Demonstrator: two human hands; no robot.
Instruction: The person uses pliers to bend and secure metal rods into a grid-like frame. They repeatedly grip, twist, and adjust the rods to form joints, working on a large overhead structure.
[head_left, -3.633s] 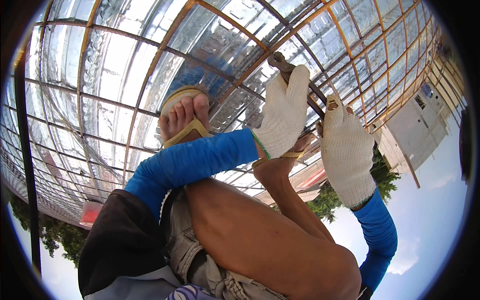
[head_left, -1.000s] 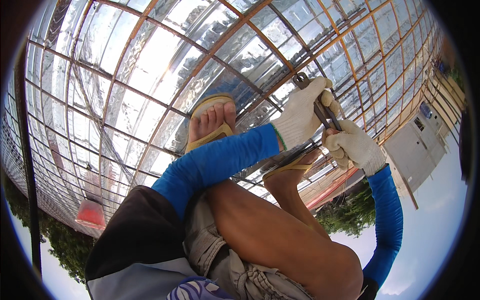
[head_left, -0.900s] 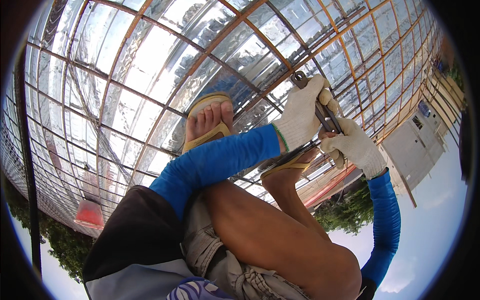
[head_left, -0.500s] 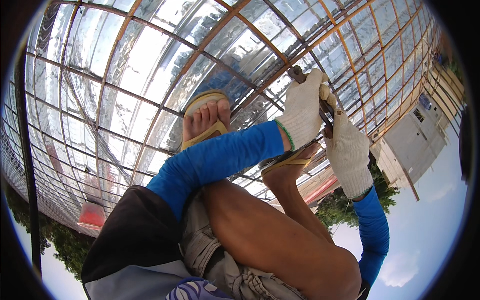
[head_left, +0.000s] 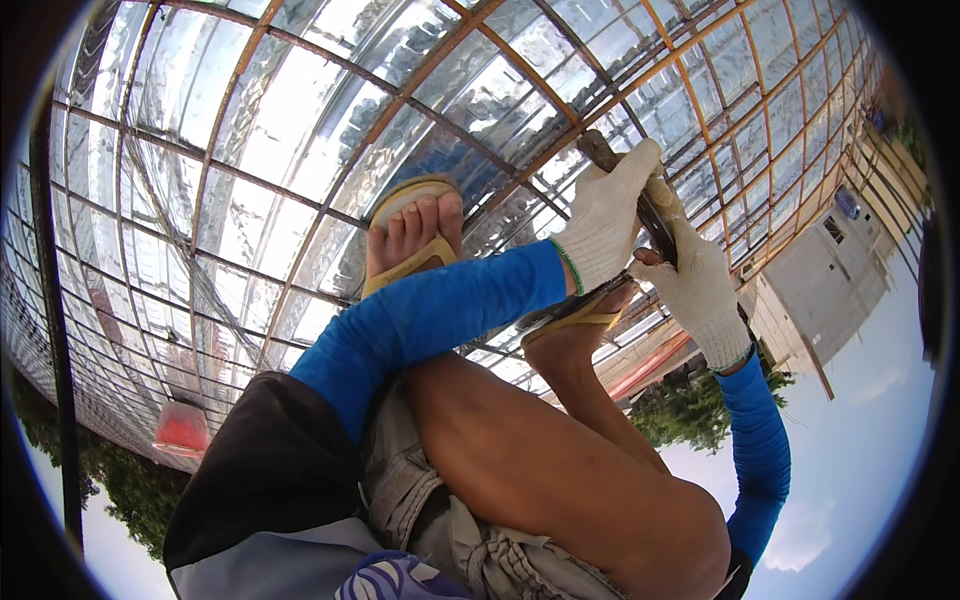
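Note:
My left hand (head_left: 608, 212), in a white knitted glove with a green-edged cuff, is closed around dark, rusty pincers (head_left: 656, 232). Their head points up and left, close over a crossing of the rusty rebar mesh (head_left: 540, 165). My right hand (head_left: 703, 292), gloved too, is closed at the lower handle end, where a bare fingertip pokes out of the glove. Whether a wire is in the jaws I cannot tell. Below the hands, my sandaled feet (head_left: 415, 225) rest on the mesh.
Shiny silver foil sheeting (head_left: 290, 110) lies beneath the bars. A loose bundle of thin wire (head_left: 190, 250) is on the mesh at left, with a red object (head_left: 182, 430) farther down. A dark pole (head_left: 50, 300) stands at the left edge, a grey building (head_left: 825, 285) at right.
My right hand has shifted slightly up along the pincers, and its forearm has swung a little right. The pincers' handles have turned slightly; my left hand has barely moved.

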